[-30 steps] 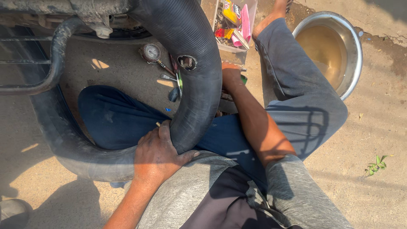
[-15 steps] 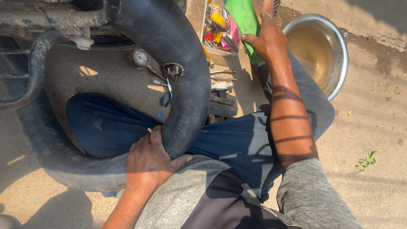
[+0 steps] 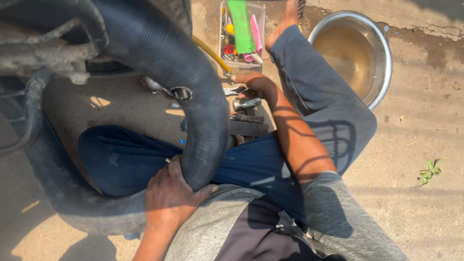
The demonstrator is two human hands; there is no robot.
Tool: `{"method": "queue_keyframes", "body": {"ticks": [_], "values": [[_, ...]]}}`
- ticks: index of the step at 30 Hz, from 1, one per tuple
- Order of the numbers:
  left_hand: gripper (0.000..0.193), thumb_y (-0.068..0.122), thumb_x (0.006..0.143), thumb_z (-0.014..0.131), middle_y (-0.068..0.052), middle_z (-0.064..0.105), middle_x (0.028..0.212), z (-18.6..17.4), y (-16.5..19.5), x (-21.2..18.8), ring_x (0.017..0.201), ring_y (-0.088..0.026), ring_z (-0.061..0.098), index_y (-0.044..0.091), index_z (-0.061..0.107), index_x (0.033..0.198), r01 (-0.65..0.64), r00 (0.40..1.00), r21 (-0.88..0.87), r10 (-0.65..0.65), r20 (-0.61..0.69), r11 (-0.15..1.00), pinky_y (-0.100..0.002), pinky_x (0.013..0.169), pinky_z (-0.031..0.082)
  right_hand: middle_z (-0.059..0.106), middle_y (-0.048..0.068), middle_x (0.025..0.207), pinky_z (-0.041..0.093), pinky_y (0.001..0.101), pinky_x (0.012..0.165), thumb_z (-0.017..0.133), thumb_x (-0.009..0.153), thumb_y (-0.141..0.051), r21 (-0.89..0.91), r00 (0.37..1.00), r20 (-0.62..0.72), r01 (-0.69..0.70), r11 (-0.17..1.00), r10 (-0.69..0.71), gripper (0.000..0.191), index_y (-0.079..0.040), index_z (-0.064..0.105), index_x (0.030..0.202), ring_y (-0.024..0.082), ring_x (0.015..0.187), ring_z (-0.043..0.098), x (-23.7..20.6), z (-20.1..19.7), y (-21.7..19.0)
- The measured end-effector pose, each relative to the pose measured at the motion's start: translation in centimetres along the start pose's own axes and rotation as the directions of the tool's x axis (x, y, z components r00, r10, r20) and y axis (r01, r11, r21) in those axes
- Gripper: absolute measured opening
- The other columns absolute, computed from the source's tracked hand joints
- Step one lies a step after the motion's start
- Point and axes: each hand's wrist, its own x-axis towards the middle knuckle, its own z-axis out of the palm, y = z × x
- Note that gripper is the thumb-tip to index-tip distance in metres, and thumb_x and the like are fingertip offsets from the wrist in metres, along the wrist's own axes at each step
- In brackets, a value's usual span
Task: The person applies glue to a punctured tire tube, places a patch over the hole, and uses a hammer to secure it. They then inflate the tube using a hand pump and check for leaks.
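Observation:
A big black rubber inner tube [image 3: 159,53] loops from the upper left down across my lap. My left hand [image 3: 170,193] is clamped on the tube's lower bend, against my grey trousers. A scuffed spot [image 3: 181,93] shows on the tube's side, next to a metal valve [image 3: 153,85]. My right hand [image 3: 252,85] reaches forward onto a pile of metal tools [image 3: 246,104] on the ground, fingers curled down among them; whether it grips one is hidden.
A clear plastic box [image 3: 226,34] of small colourful items, with a green strip [image 3: 240,26] on it, stands ahead. A steel basin [image 3: 382,43] of murky water sits at the upper right. A yellow hose [image 3: 209,52] runs behind the tube. A dark blue cloth [image 3: 121,159] lies under it.
My right hand has pulled back from the plastic box and the green strip down to the tools on the ground. The left hand keeps its grip on the tube.

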Motion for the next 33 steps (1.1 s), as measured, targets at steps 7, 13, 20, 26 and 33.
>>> {"method": "queue_keyframes", "body": {"ticks": [7, 13, 20, 26, 33], "values": [[0.121, 0.072, 0.049, 0.087, -0.025, 0.068, 0.117, 0.3, 0.4, 0.7, 0.111, -0.038, 0.068, 0.0, 0.05, 0.14, 0.066, 0.997, 0.028, -0.067, 0.044, 0.997, -0.047, 0.094, 0.056, 0.062, 0.02, 0.101, 0.06, 0.0458, 0.069, 0.058, 0.095, -0.037, 0.914, 0.982, -0.18, 0.149, 0.378, 0.05, 0.046, -0.012, 0.046, 0.131, 0.031, 0.077, 0.069, 2.1, 3.1, -2.6], [0.131, 0.076, 0.045, 0.088, -0.026, 0.065, 0.127, 1.4, 0.3, 1.9, 0.118, -0.04, 0.064, 0.002, 0.046, 0.144, 0.128, 0.985, 0.099, -0.138, 0.101, 0.987, -0.047, 0.101, 0.052, 0.057, 0.019, 0.096, 0.057, 0.0478, 0.069, 0.054, 0.1, -0.018, 0.94, 0.962, -0.266, 0.247, 0.237, 0.055, 0.024, -0.001, 0.049, 0.116, 0.032, 0.075, 0.067, 3.9, 2.2, -5.2], [0.131, 0.074, 0.042, 0.091, -0.027, 0.065, 0.125, 1.5, 0.2, 3.0, 0.116, -0.041, 0.064, 0.003, 0.046, 0.144, 0.133, 0.986, 0.097, -0.142, 0.092, 0.986, -0.048, 0.1, 0.052, 0.067, 0.02, 0.099, 0.058, 0.0465, 0.074, 0.059, 0.098, -0.02, 0.92, 0.946, -0.313, 0.323, 0.22, -0.082, 0.025, -0.003, 0.06, 0.116, 0.03, 0.08, 0.068, 6.6, -1.2, -6.6], [0.12, 0.07, 0.047, 0.091, -0.029, 0.068, 0.115, 0.8, 0.4, 2.7, 0.109, -0.043, 0.068, -0.002, 0.052, 0.134, 0.038, 0.999, 0.03, -0.037, -0.007, 0.999, -0.049, 0.093, 0.055, 0.07, 0.017, 0.095, 0.055, 0.0409, 0.066, 0.067, 0.098, -0.027, 0.539, 0.933, -0.29, 0.343, 0.77, -0.213, 0.032, -0.003, 0.066, 0.119, 0.026, 0.077, 0.067, 7.4, -4.1, -5.9], [0.113, 0.064, 0.05, 0.092, -0.028, 0.069, 0.109, 0.3, 0.3, 1.7, 0.104, -0.043, 0.068, -0.004, 0.054, 0.132, 0.039, 0.998, 0.001, -0.039, 0.046, 0.999, -0.05, 0.088, 0.055, 0.074, 0.014, 0.094, 0.053, 0.0353, 0.06, 0.074, 0.096, -0.037, -0.676, 0.96, -0.079, 0.146, 0.722, -0.269, 0.039, -0.006, 0.074, 0.121, 0.023, 0.076, 0.068, 5.2, -3.9, -2.9]]}}
